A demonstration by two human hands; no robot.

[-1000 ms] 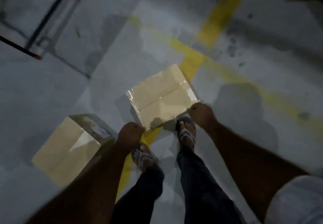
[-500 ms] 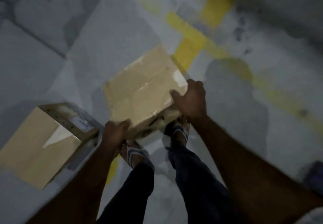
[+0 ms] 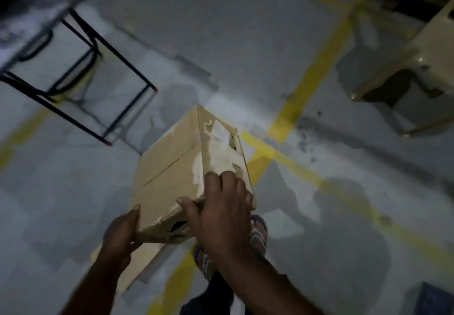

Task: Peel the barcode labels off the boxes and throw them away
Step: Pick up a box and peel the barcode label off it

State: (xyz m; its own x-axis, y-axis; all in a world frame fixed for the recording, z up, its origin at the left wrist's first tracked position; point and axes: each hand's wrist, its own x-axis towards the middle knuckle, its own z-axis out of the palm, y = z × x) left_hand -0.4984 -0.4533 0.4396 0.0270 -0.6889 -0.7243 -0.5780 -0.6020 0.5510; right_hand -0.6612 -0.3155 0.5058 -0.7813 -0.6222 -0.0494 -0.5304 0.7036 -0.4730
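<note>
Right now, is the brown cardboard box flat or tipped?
Tipped: the brown cardboard box slants, near end gripped by left hand and right hand.

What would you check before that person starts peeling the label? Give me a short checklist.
1. Box held in both hands: ok.
2. Left hand holds the near corner: ok.
3. Right hand grips the edge beside the labelled face: ok.
4. White label faces the camera, uncovered: ok.
5. Loose label corner to pinch: cannot tell, too blurred.
</note>
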